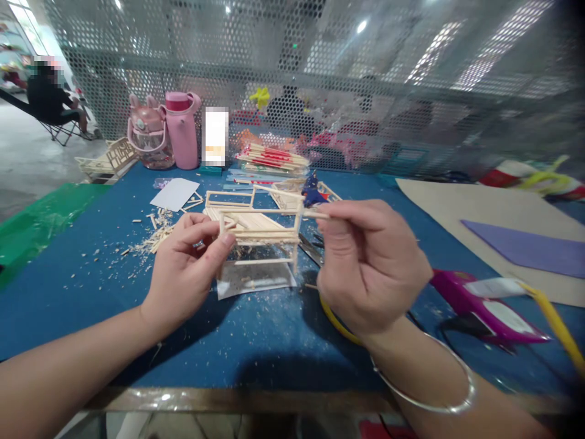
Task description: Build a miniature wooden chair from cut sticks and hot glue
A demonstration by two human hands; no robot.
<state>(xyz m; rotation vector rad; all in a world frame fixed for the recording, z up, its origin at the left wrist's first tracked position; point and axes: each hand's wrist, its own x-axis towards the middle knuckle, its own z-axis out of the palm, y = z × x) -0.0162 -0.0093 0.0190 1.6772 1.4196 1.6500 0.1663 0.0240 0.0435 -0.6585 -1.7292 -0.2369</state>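
Note:
A small frame built of thin wooden sticks [260,236] is held upright above the blue table, gripped at its left end by my left hand [185,262]. Thumb and fingers of that hand pinch its corner post. My right hand [372,262] pinches a short wooden stick [316,214] between thumb and forefinger. The stick's far end points at the frame's right post; whether it touches I cannot tell. Below the frame lies a white paper [256,281]. Scissors [340,320] with yellow handles lie partly hidden under my right hand.
A purple glue gun [491,308] lies at the right, by a beige board [439,213] and a purple sheet [525,247]. Wood scraps [159,228] litter the left. Behind stand pink bottles [181,137], a phone [215,137] and bundled sticks [274,157] before a perforated metal screen [342,55].

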